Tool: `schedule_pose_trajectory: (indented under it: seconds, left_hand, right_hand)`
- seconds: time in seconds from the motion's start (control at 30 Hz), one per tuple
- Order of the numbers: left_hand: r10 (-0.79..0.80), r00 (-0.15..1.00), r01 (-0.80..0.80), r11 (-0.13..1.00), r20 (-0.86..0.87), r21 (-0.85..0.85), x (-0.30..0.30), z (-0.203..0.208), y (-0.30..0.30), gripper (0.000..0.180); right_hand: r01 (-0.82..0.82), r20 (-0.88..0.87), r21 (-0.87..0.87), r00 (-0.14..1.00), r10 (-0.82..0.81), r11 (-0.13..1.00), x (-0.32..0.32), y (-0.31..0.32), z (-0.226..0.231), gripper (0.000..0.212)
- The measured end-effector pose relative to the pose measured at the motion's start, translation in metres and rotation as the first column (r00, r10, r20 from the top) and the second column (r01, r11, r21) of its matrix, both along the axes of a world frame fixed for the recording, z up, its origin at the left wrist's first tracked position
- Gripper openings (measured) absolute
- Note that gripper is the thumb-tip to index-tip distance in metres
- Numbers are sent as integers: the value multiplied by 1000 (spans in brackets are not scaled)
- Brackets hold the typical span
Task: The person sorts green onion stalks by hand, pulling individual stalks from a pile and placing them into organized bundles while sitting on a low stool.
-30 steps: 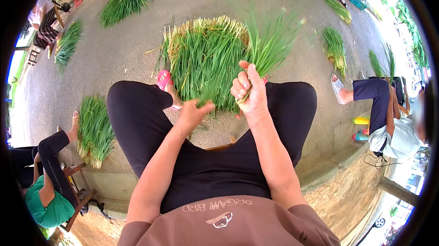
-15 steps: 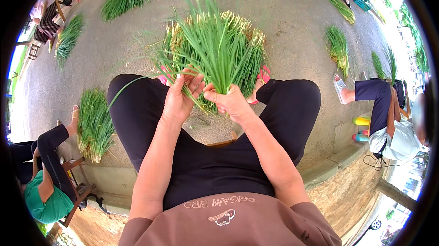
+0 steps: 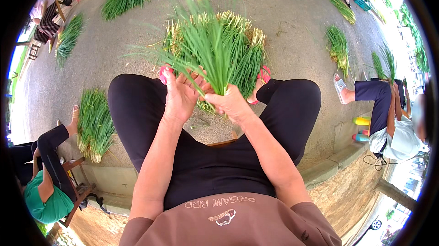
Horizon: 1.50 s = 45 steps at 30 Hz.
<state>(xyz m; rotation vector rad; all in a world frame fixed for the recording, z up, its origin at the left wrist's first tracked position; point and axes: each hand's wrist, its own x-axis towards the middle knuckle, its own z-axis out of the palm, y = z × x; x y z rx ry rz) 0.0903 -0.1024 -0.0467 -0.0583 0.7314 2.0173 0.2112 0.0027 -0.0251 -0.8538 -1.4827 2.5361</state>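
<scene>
My right hand (image 3: 232,105) is closed round the lower ends of a bunch of chives (image 3: 211,51), whose long green leaves fan up and away from me, blurred toward the tips. Beside it, my left hand (image 3: 179,99) is open, palm up, fingers apart and partly behind leaves that lean left. Beyond both hands, on the ground between my feet, lies a large heap of chives (image 3: 249,44) with pale cut ends along its far edge. The bunch hides part of that heap.
Another pile of chives (image 3: 95,129) lies on the paving left of my knee, with more piles (image 3: 337,47) farther off. A seated person in a green top (image 3: 48,195) is at the left, and one in a light top (image 3: 398,136) at the right. A low kerb (image 3: 327,168) runs behind me.
My left hand has opened and moved slightly away from the bunch. The bunch's leaves have swung left, and the long loose leaf over my left knee no longer shows there.
</scene>
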Motion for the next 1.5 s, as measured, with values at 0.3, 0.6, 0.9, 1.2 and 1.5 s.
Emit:
schedule_pose_trajectory:
  seconds: [0.3, 0.6, 0.9, 1.2, 1.5]
  left_hand:
    - [-949, -56, -330, 311, -311, -891, 8, -22, -6, 28]
    - [-426, 713, 52, 824, -557, -564, 2, -15, -6, 28]
    - [-388, 847, 177, 851, -363, -495, 3, -14, -5, 14]
    - [249, 965, -261, 911, -78, -320, -17, -26, -12, 13]
    - [292, 952, -276, 949, 93, -153, -32, -18, -25, 5]
  right_hand:
    - [220, -127, -246, 958, -256, 944, 8, 29, 0, 28]
    - [215, -94, -165, 968, -232, 963, 7, 23, -4, 27]
    - [152, -32, 91, 988, -149, 984, 1, 4, -22, 23]
    - [330, -57, -94, 940, -336, 939, 3, 20, -17, 21]
    - [469, -74, -244, 864, -498, 849, 8, 36, -19, 18]
